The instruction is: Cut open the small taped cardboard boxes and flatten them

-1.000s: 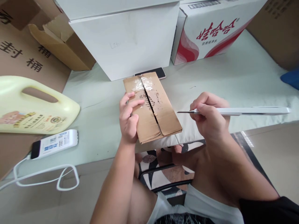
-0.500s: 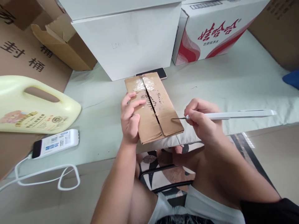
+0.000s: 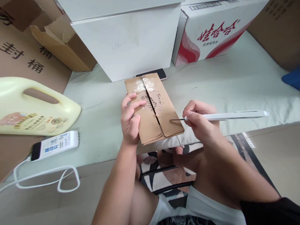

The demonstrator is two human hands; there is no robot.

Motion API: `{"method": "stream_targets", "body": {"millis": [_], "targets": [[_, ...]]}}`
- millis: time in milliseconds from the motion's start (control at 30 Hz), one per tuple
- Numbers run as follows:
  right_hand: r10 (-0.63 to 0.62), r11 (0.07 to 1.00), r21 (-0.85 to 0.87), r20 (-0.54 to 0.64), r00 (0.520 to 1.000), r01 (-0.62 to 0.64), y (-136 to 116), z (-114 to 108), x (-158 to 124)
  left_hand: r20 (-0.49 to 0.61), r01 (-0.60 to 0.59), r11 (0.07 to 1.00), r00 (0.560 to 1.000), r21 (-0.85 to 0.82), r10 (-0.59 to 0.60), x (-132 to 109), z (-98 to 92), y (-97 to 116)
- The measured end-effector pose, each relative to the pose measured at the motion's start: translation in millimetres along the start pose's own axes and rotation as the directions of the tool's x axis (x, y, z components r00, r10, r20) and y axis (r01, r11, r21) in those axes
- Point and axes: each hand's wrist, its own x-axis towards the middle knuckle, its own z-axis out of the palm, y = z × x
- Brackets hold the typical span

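Observation:
A small, flat cardboard box with two top flaps and a dark slit between them lies near the front edge of the cloth-covered surface. Clear tape, wrinkled and torn, sticks to its far end. My left hand grips the box along its left side, with fingers resting over the left flap. In my right hand is a slim white utility knife, pinched near its front end. Its thin metal blade reaches over the right flap; whether the tip touches the cardboard I cannot tell.
Behind the box lie a phone and a large white box. A red-and-white carton stands to the right of them. At left are a yellow jug, a white power bank with its cable, and brown cartons.
My right hand and the utility knife have shifted slightly left, the blade tip moving a little further over the right flap. My left hand and the box look the same.

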Motion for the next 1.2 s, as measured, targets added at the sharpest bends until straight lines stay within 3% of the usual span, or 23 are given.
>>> {"method": "stream_targets", "body": {"millis": [267,500,633,800,867,967,1067,1200], "targets": [[-0.037,0.999,-0.002,-0.03,0.999,0.037,3.4,0.3,0.0,0.003,0.03,0.999,1.0,0.021,-0.03,0.6,-1.5,0.6],[-0.105,0.994,-0.007,-0.222,0.969,0.107,9.5,-2.8,3.6,0.001,0.057,0.998,0.998,-0.02,-0.057,2.1,-0.9,1.6],[-0.175,0.985,-0.074,-0.407,0.896,0.158,24.3,-6.7,13.3,-0.014,0.079,0.997,0.997,-0.01,-0.08,2.4,0.0,1.2],[-0.103,0.97,-0.242,-0.457,0.883,-0.012,57.2,-11.0,28.7,-0.008,0.024,1.0,1.0,-0.009,-0.024,2.8,-1.2,0.5],[-0.046,0.942,-0.319,-0.436,0.899,-0.107,65.0,-8.2,29.8,-0.002,0.011,1.0,1.0,-0.014,-0.011,2.6,-1.5,0.4],[0.055,0.896,-0.41,-0.283,0.957,-0.173,68.3,-0.1,25.8,-0.001,0.016,1.0,1.0,-0.004,-0.016,1.6,-1.0,0.2],[0.114,0.85,-0.505,-0.099,0.988,-0.149,69.2,5.1,22.1,-0.005,0.008,1.0,1.0,-0.008,-0.008,0.5,-0.9,-0.3],[0.144,0.724,-0.688,0.074,0.987,-0.054,74.3,1.0,24.7,0.008,-0.001,1.0,1.0,-0.03,0.001,0.2,-3.5,-0.5]]}}
